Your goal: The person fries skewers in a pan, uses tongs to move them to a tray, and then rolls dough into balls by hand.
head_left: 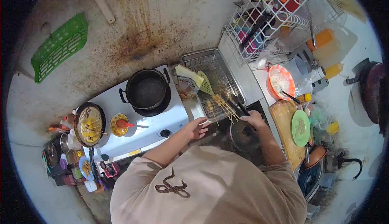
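Observation:
My right hand (254, 120) is closed around the handles of black tongs (239, 107), whose tips reach toward skewers (226, 105) at the near side of a metal wire-basket tray (214, 68). Several skewers lie there with their sticks pointing toward me. My left hand (197, 129) is held out beside the stove's right corner, fingers apart, with nothing in it. A yellow-green perforated strainer (206, 83) rests over the tray's left side. Below my right hand is a dark round pan (244, 137), partly hidden by my arm.
On the white stove (178, 120) stand a black pot (146, 89), a pan with skewers (90, 124) and a bowl with a red spoon (119, 125). At right are an orange bowl (280, 80), a cutting board (283, 116) and a green plate (300, 128).

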A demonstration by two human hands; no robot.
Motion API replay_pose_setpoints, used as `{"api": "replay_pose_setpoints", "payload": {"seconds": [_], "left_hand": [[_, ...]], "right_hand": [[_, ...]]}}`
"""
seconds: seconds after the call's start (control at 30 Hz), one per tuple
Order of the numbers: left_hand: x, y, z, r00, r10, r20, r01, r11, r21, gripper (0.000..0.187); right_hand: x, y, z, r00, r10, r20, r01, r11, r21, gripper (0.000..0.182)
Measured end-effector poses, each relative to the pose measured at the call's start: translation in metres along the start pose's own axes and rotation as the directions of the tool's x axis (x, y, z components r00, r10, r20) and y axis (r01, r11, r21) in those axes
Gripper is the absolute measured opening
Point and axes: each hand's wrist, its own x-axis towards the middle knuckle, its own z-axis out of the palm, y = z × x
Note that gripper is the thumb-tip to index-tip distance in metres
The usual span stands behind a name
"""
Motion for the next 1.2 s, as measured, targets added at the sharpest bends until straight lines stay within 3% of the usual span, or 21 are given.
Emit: {"api": "replay_pose_setpoints", "payload": {"seconds": [0.13, 0.23, 0.37, 0.5, 0.53, 0.67, 0.8, 0.93, 1.2], "left_hand": [[-0.017, -0.005, -0.015, 0.998, 0.056, -0.020, -0.058, 0.993, -0.100, 0.021], [-0.024, -0.008, -0.025, 0.996, 0.086, -0.038, -0.092, 0.979, -0.183, 0.019], [-0.029, -0.012, -0.026, 0.989, 0.116, -0.090, -0.134, 0.964, -0.229, 0.015], [-0.020, -0.012, -0.030, 0.985, 0.172, -0.022, -0.173, 0.971, -0.166, 0.014], [-0.027, -0.008, -0.019, 0.988, 0.147, -0.042, -0.151, 0.979, -0.136, 0.017], [-0.023, 0.001, 0.000, 0.992, 0.125, 0.026, -0.122, 0.989, -0.086, 0.022], [-0.010, 0.010, 0.023, 0.979, 0.115, 0.166, -0.117, 0.993, -0.002, 0.016], [-0.021, 0.017, 0.077, 0.991, 0.128, 0.026, -0.130, 0.990, 0.057, 0.012], [-0.001, 0.027, 0.103, 0.989, 0.044, 0.144, -0.066, 0.987, 0.146, 0.007]], "right_hand": [[-0.014, -0.020, -0.001, 0.998, 0.050, 0.040, -0.040, 0.977, -0.211, 0.068], [-0.022, -0.013, 0.023, 0.970, -0.180, -0.161, 0.096, 0.900, -0.424, 0.064], [-0.031, -0.022, 0.037, 0.994, -0.012, -0.105, -0.034, 0.904, -0.426, 0.055], [-0.057, -0.032, 0.020, 0.972, -0.039, -0.231, -0.011, 0.978, -0.210, 0.053], [-0.059, -0.020, 0.021, 0.941, -0.130, -0.313, 0.100, 0.989, -0.108, 0.051], [-0.068, 0.005, 0.021, 0.865, -0.205, -0.458, 0.275, 0.957, 0.091, 0.042], [-0.088, 0.019, 0.015, 0.831, -0.191, -0.522, 0.360, 0.901, 0.244, 0.042], [-0.108, 0.028, 0.010, 0.811, -0.116, -0.574, 0.354, 0.878, 0.323, 0.043], [-0.131, 0.049, 0.017, 0.811, -0.040, -0.583, 0.320, 0.866, 0.385, 0.051]]}}
